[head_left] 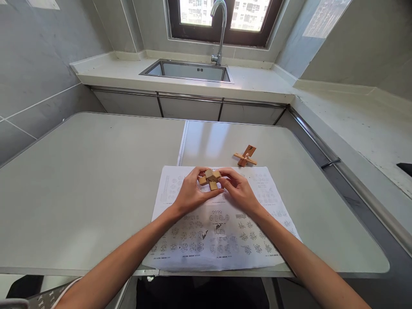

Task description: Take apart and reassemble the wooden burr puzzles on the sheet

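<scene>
At the desk [96, 180], we pinch a small wooden puzzle [210, 178] between both hands, and it sits raised just above a printed sheet [222, 249] of diagrams. The left hand [189, 194] closes on the puzzle's near-left side with fingertips over the top and thumb reaching in beneath. The right hand [240, 191] mirrors it from the other side, fingers curled over the block ends. Neither hand is spread; both are drawn in tight around the piece.

We judge the puzzle light and stiff: short bars of pale wood, crossed and notched into one another. The smooth faces are probably a little slick, and the bars seem likely to slide apart if only one is gripped. The safest hold looks to be on the jutting bar ends, with pressure from opposite sides so that the joint stays together.

Both forearms come in from below and meet in a narrow V. The wrists are bent slightly inward, palms facing each other, knuckles uppermost.

Just beyond the right hand, off the sheet's far edge, a second wooden cross [246, 156] lies flat on the desk. Well beyond both hands, a sink [193, 71] and a curved tap [220, 30] stand under a window.
</scene>
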`<state>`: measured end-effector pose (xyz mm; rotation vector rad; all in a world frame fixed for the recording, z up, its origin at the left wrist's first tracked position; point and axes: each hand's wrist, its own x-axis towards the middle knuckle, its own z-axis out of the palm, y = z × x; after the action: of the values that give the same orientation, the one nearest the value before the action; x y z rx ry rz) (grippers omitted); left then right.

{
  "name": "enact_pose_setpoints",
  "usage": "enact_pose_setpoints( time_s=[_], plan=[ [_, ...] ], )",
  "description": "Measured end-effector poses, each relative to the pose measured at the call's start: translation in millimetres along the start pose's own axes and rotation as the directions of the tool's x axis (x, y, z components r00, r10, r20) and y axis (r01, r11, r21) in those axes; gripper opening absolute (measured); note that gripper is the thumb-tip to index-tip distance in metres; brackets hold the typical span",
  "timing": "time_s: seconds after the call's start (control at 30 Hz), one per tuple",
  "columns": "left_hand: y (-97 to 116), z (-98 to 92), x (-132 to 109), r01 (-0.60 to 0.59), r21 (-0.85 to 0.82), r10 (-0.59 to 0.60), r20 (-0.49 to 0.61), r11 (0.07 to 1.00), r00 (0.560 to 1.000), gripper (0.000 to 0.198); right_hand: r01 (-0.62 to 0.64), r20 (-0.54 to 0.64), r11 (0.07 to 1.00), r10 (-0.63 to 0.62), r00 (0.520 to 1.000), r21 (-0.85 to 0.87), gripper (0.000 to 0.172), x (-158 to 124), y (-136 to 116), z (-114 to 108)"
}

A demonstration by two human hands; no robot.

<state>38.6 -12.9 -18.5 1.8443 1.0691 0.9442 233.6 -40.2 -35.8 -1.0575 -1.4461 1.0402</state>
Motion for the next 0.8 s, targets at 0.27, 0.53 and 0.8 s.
enact_pose_setpoints(
  time_s=[0.27, 0.53, 0.8],
  plan=[
    [-11, 2.7, 2, -0.057, 0.176, 0.058, -0.002, 0.983, 0.998, 0.054, -0.049, -0.076, 0.998, 0.052, 0.996, 0.036, 0.032, 0, -4, -1],
    [-22, 0.3, 3, -0.107, 0.381, 0.135, -0.046, 0.918, 0.99, 0.058, -0.11, -0.16, 0.985, 0.13, 0.978, 0.13, 0.033, 4, -1, -2],
    [-23, -3.8, 4, -0.008, 0.514, 0.098, -0.148, 0.858, 0.984, 0.055, -0.173, -0.154, 0.932, 0.23, 0.961, 0.318, 0.041, 6, 8, -5]
  ],
)
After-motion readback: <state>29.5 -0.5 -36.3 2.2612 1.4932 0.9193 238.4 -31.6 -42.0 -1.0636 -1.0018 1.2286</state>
